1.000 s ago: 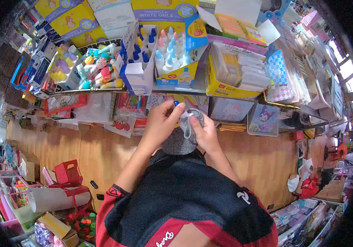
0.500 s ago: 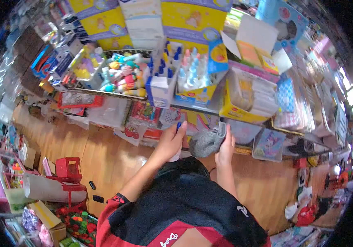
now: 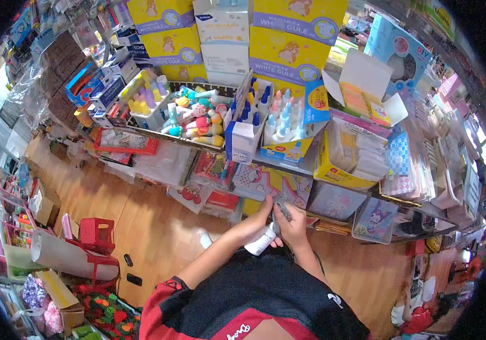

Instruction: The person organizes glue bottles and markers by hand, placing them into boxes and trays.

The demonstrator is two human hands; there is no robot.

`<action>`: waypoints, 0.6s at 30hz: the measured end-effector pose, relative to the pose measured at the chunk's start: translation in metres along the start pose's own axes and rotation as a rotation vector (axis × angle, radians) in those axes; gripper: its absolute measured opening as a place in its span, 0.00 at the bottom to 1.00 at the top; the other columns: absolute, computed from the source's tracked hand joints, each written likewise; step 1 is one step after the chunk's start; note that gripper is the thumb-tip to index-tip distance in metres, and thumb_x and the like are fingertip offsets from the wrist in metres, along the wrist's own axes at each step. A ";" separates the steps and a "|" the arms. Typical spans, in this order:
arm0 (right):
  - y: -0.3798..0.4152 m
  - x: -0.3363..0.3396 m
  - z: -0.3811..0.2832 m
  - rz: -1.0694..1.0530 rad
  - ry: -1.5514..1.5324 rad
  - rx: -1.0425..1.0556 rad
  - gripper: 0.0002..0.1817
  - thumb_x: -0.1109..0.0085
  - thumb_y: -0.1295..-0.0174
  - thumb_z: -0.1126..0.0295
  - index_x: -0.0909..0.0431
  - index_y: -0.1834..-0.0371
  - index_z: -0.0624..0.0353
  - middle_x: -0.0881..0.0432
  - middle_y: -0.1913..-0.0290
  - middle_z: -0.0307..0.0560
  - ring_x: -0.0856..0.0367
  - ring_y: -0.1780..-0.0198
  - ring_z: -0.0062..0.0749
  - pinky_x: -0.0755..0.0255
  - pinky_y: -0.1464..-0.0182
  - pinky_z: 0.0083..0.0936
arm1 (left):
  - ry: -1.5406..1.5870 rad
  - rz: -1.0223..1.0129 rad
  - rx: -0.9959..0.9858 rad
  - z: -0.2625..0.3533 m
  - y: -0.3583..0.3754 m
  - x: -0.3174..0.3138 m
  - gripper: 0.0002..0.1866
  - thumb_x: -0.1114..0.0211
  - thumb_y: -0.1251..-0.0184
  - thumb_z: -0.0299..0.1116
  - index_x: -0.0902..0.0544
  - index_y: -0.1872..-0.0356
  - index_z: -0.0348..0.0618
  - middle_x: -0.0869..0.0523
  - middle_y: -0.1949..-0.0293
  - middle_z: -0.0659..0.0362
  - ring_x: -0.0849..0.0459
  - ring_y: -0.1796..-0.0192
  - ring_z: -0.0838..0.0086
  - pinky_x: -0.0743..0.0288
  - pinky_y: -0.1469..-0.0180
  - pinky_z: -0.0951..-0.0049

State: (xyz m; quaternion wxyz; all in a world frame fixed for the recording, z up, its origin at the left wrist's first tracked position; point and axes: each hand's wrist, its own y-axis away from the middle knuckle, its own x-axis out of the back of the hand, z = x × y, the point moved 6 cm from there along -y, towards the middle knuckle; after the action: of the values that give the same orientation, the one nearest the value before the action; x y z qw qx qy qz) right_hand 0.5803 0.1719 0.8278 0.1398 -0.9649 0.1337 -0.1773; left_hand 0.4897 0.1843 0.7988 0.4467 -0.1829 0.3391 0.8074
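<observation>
A white glue bottle point(image 3: 259, 242) with dark print lies tilted in my left hand point(image 3: 256, 222), its base toward my body. My right hand point(image 3: 294, 225) is closed on a grey cloth point(image 3: 280, 208), pressed around the upper end of the bottle. Cloth and fingers hide the cap. Both hands meet in front of my chest, just before the shelf edge. Beyond them stands an open box of blue-capped white bottles point(image 3: 257, 107), beside a box of bottles with pink and light blue tips point(image 3: 286, 122).
A basket of colourful small bottles point(image 3: 200, 116) stands on the shelf at left. Yellow glue cartons point(image 3: 291, 45) are stacked behind. At right is a yellow box of packets point(image 3: 347, 150). A red box point(image 3: 96, 235) and a white roll point(image 3: 64, 255) are at lower left.
My hands have come together and lower. The grey cloth, held apart at the right before, is now against the bottle, which has tipped with its base toward me. The view has shifted.
</observation>
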 end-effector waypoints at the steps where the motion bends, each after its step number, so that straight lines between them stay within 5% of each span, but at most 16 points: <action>1: 0.001 0.002 0.001 0.002 0.002 0.003 0.09 0.45 0.49 0.70 0.28 0.75 0.66 0.28 0.81 0.49 0.27 0.77 0.28 0.35 0.72 0.23 | -0.002 -0.003 -0.002 -0.001 0.001 0.000 0.35 0.65 0.41 0.61 0.37 0.50 0.36 0.23 0.67 0.48 0.19 0.73 0.68 0.25 0.77 0.75; 4: 0.002 0.021 0.017 0.142 -0.016 -0.133 0.09 0.45 0.48 0.71 0.28 0.78 0.66 0.29 0.83 0.45 0.31 0.78 0.21 0.36 0.73 0.21 | -0.014 0.033 -0.019 0.002 0.006 0.004 0.30 0.58 0.39 0.56 0.34 0.52 0.36 0.23 0.65 0.50 0.20 0.73 0.71 0.25 0.76 0.76; 6: 0.003 0.043 0.025 0.433 -0.198 -0.113 0.10 0.46 0.46 0.69 0.28 0.79 0.66 0.29 0.84 0.39 0.35 0.79 0.16 0.38 0.75 0.19 | -0.328 -0.051 0.005 0.007 0.014 0.004 0.24 0.52 0.38 0.49 0.34 0.51 0.37 0.23 0.65 0.55 0.21 0.74 0.75 0.26 0.75 0.79; 10: -0.001 0.049 0.027 0.407 -0.115 -0.125 0.13 0.48 0.44 0.67 0.28 0.80 0.66 0.32 0.84 0.34 0.38 0.79 0.14 0.40 0.76 0.17 | -0.659 -0.021 -0.088 0.007 0.006 0.008 0.18 0.49 0.38 0.42 0.29 0.55 0.38 0.24 0.71 0.61 0.24 0.72 0.83 0.31 0.76 0.84; 12: -0.003 0.048 0.027 0.447 -0.095 -0.158 0.13 0.48 0.44 0.67 0.29 0.80 0.66 0.32 0.85 0.34 0.38 0.80 0.14 0.41 0.77 0.17 | -0.796 0.141 -0.147 0.016 0.010 0.003 0.15 0.45 0.41 0.36 0.28 0.57 0.37 0.23 0.72 0.59 0.22 0.71 0.76 0.29 0.74 0.77; 14: -0.003 0.052 0.032 0.492 -0.066 -0.196 0.14 0.48 0.44 0.67 0.30 0.81 0.66 0.33 0.85 0.33 0.38 0.80 0.14 0.42 0.78 0.18 | -1.501 0.465 -0.735 0.040 0.022 -0.015 0.16 0.42 0.47 0.32 0.29 0.58 0.34 0.22 0.72 0.52 0.22 0.72 0.64 0.28 0.69 0.67; 15: -0.004 0.052 0.039 0.464 -0.081 -0.218 0.14 0.48 0.45 0.66 0.30 0.82 0.66 0.33 0.86 0.33 0.39 0.81 0.14 0.42 0.79 0.18 | -1.516 0.506 -0.820 0.044 0.024 -0.022 0.17 0.41 0.51 0.27 0.28 0.57 0.36 0.24 0.66 0.48 0.24 0.66 0.57 0.29 0.63 0.63; 18: -0.006 0.052 0.047 0.436 -0.086 -0.297 0.15 0.47 0.45 0.66 0.29 0.85 0.65 0.32 0.87 0.33 0.39 0.82 0.14 0.43 0.80 0.19 | -1.663 0.487 -0.964 0.046 0.025 -0.029 0.19 0.42 0.51 0.26 0.30 0.54 0.37 0.25 0.62 0.49 0.25 0.62 0.58 0.30 0.62 0.64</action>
State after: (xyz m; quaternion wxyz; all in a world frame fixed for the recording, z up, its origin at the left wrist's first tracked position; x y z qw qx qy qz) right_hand 0.6468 0.1715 0.8031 0.0370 -0.9299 0.3570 -0.0804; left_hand 0.4842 0.1901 0.8584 0.2424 0.3545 -0.4187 0.8002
